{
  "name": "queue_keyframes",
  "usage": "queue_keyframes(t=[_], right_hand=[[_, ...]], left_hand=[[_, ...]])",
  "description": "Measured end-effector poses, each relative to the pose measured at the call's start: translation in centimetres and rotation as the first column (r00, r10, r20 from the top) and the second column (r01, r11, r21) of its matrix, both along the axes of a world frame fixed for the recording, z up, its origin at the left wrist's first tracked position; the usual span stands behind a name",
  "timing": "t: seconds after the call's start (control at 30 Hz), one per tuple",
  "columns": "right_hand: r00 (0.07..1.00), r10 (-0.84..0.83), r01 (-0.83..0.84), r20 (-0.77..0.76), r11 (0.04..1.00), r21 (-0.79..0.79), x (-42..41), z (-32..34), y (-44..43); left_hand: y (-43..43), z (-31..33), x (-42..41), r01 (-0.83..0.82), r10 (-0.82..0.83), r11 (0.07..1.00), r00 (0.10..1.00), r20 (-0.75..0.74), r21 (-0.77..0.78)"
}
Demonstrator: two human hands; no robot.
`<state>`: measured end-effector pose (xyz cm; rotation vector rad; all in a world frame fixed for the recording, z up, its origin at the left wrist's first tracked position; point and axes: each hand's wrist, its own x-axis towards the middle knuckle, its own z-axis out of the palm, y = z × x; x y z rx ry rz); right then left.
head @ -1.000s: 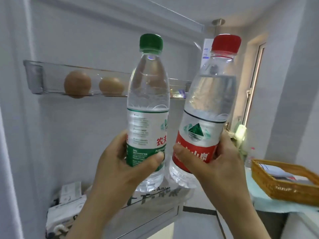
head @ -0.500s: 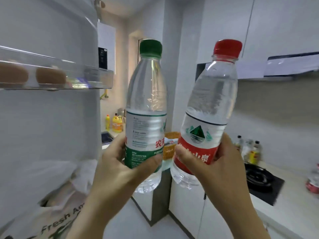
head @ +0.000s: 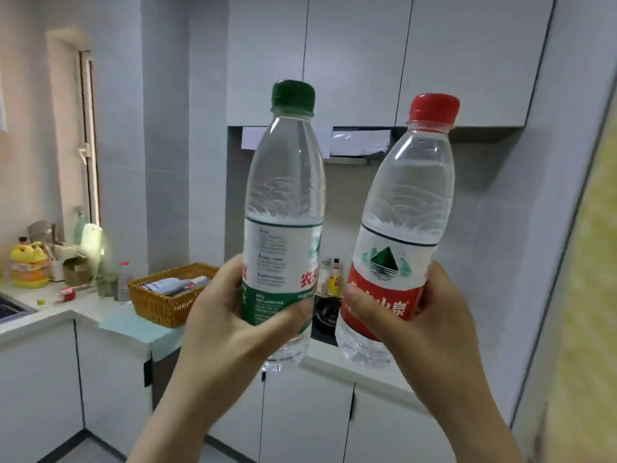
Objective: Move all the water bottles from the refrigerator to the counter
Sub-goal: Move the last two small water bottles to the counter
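My left hand (head: 230, 329) grips a green-capped water bottle (head: 283, 202) by its lower green label and holds it upright at chest height. My right hand (head: 424, 329) grips a red-capped water bottle (head: 404, 212) by its red label, tilted slightly to the right. Both bottles are clear, full and capped, side by side in front of me. The white counter (head: 330, 360) runs behind and below them. The refrigerator is out of view.
A wicker basket (head: 157, 304) sits on a pale green mat on the counter's left part. Behind it stand a small bottle (head: 124, 279), jars and a yellow container (head: 28, 265). A black stove (head: 325, 319) and sauce bottles show between my hands. White cabinets hang above and stand below.
My view has swung right from the refrigerator door to the counter and cabinets. Both hands keep their grip on the bottles, which stay in front of me.
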<state>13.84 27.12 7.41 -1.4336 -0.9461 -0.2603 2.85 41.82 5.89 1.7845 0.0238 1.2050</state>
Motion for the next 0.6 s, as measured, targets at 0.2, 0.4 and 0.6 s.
queue_keyframes(t=[0.2,0.4,0.6], right_hand=[[0.995,-0.095,0.095,0.003,0.995,-0.019,3.4,-0.6,-4.4],[0.983,-0.176,0.174,-0.050,0.984,-0.040,6.6,-1.5,-6.8],[0.958,-0.278,0.275,-0.063,0.960,-0.049,10.2,-1.9,-7.2]], left_hand=[[-4.0,-0.7,4.7,0.086,-0.086,0.996,0.996,-0.004,-0.009],[-5.7,-1.2,8.7,0.187,-0.187,0.982,0.982,-0.021,-0.017],[-5.2,-1.0,13.4,0.254,-0.255,0.967,0.966,-0.033,-0.014]])
